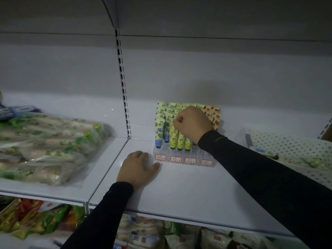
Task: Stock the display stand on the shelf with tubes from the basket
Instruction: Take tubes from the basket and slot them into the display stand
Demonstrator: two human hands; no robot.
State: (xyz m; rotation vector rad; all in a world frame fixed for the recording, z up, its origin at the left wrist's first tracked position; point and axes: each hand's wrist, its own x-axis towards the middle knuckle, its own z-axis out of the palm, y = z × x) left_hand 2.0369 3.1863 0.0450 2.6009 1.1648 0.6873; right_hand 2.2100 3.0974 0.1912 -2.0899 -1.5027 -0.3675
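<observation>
A clear tiered display stand with red-bordered price labels sits on the white shelf. It holds upright tubes: blue-capped ones on the left, yellow-green ones in the middle, orange-patterned ones at the back right. My right hand is curled into a fist over the middle rows, fingers among the tube tops; whether it pinches a tube is hidden. My left hand lies flat on the shelf, fingertips touching the stand's left front corner.
A white perforated basket with more tubes stands on the shelf at the right. Bagged green-and-white goods fill the shelf to the left. A slotted upright divides the bays. Packaged snacks sit on the shelf below.
</observation>
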